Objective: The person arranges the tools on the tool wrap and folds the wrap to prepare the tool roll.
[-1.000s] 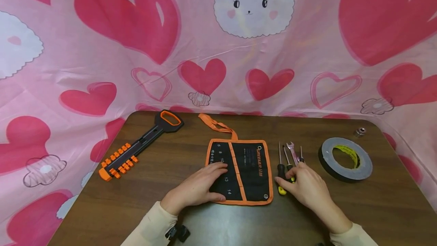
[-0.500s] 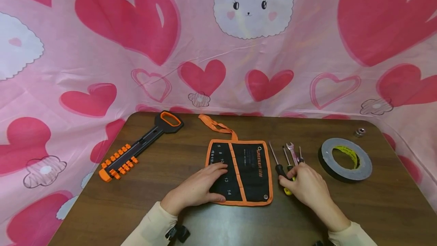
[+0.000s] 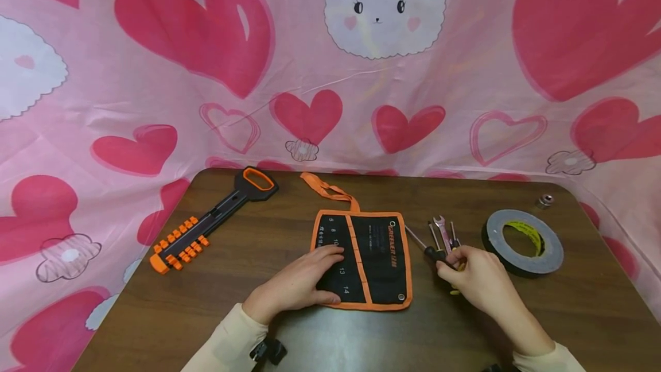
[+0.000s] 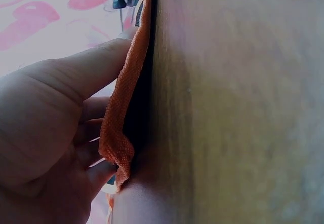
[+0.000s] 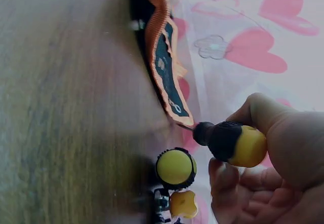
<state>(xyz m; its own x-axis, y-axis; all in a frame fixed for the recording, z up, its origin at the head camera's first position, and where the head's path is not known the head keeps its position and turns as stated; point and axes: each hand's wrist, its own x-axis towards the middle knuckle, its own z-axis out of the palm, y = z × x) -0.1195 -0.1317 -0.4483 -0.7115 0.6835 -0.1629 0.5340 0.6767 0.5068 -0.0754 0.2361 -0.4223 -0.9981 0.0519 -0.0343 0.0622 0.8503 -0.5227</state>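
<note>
Left hand (image 3: 296,283) lies flat with straight fingers on the pouch (image 3: 361,260), pinning it to the table (image 3: 155,314). Right hand (image 3: 477,283) grips a screwdriver (image 3: 431,251) just right of the pouch, tip at its edge. Looks like the pick-up step; next it probably needs lining up with a pocket.

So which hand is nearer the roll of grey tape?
Right. The right hand grips a screwdriver just beside the tape roll; the left hand rests on the tool pouch, farther away.
</note>
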